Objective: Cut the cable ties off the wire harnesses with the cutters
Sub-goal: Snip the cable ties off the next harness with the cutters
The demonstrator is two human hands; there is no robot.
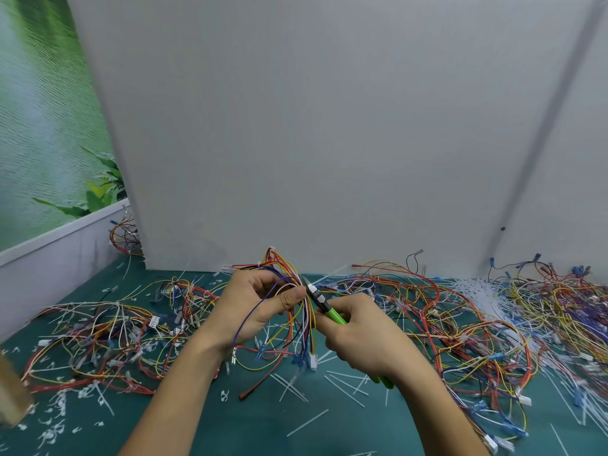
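My left hand [260, 307] grips a wire harness [297, 311] of red, yellow, purple and white wires, held up over the green mat [237, 419]. My right hand [358, 334] holds green-handled cutters [324, 306]. The black jaws point up-left into the bundle just beside my left thumb, at a white cable tie [311, 287]. The harness ends hang down between my two hands, with white and blue connectors at the bottom.
Tangled harnesses lie in a pile at left [98, 343] and a bigger heap at right [493, 324]. Cut white tie pieces [345, 386] litter the mat. A grey wall panel [312, 126] stands close behind. A brown object [13, 393] sits at the left edge.
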